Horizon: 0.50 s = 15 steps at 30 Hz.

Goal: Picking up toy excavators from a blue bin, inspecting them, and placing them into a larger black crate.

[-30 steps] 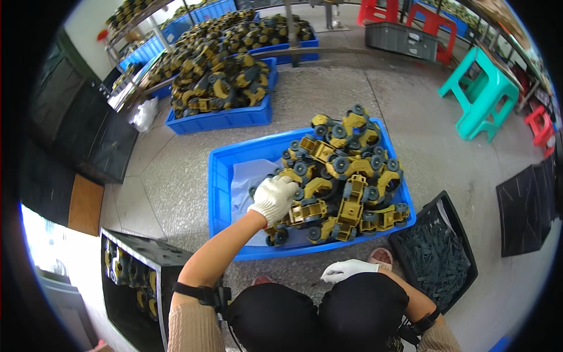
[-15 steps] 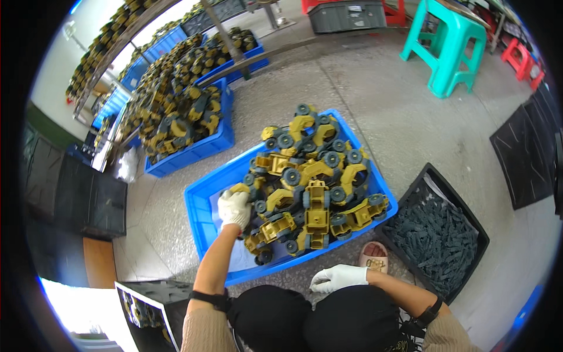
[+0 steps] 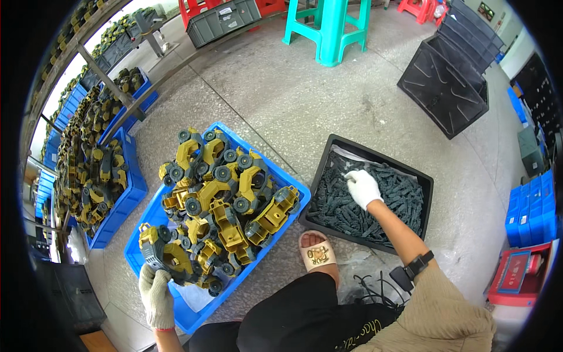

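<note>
1. Head view, nearest first: the person sits low, dark trousers in front, one foot in a pale slipper point(image 3: 317, 253) on the concrete floor point(image 3: 305, 100) between two crates.
2. The left hand point(image 3: 156, 295), in a knitted glove, is closed around a yellow and grey toy truck point(image 3: 159, 251) at the near corner of the blue crate point(image 3: 142, 223). Half a second ago this hand was only reaching among the trucks; now it grips one, so I judge that one truck is chosen.
3. The right hand point(image 3: 363, 186), in a white glove, was resting near the knee before. Now it is stretched into the black crate point(image 3: 328, 154) and lies on the dark grey parts point(image 3: 396, 196), fingers curled; whether it pinches a part I cannot tell.
4. The held truck looks chunky, with a yellow body and dark wheels, like the many others heaped in the crate.
5. Farther away stand a teal stool point(image 3: 328, 26), more blue crates of trucks at the left, and an empty black tray point(image 3: 446, 82).
</note>
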Available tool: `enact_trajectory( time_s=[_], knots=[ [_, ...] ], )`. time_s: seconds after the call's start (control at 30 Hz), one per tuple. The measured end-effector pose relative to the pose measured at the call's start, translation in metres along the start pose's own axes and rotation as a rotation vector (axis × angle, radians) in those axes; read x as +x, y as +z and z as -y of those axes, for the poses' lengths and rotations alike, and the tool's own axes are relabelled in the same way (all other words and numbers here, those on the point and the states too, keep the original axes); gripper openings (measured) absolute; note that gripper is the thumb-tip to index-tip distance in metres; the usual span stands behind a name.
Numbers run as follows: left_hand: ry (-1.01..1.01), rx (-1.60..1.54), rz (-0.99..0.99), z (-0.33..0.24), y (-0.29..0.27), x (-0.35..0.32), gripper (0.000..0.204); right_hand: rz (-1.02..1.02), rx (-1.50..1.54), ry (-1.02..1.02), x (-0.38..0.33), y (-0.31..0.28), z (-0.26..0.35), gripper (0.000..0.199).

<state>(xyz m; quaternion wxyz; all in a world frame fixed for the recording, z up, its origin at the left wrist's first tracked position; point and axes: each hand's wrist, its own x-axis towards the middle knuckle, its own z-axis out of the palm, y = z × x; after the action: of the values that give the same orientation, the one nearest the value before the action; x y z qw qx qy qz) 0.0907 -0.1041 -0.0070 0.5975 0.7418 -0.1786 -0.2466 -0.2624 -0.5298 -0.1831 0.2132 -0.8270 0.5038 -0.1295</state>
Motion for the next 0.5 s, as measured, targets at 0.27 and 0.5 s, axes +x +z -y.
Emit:
enact_trajectory(
  time_s=[0.27, 0.5],
  knots=[
    [-0.135, -0.256, 0.203, -0.042, 0.069, -0.018, 0.022, 0.300, -0.432, 0.122, 0.043, 0.035, -0.017, 0.026],
    [-0.257, -0.202, 0.283, -0.046, 0.093, -0.027, 0.013, 0.313, -0.381, 0.048, 0.036, 0.034, -0.021, 0.031]
  ],
)
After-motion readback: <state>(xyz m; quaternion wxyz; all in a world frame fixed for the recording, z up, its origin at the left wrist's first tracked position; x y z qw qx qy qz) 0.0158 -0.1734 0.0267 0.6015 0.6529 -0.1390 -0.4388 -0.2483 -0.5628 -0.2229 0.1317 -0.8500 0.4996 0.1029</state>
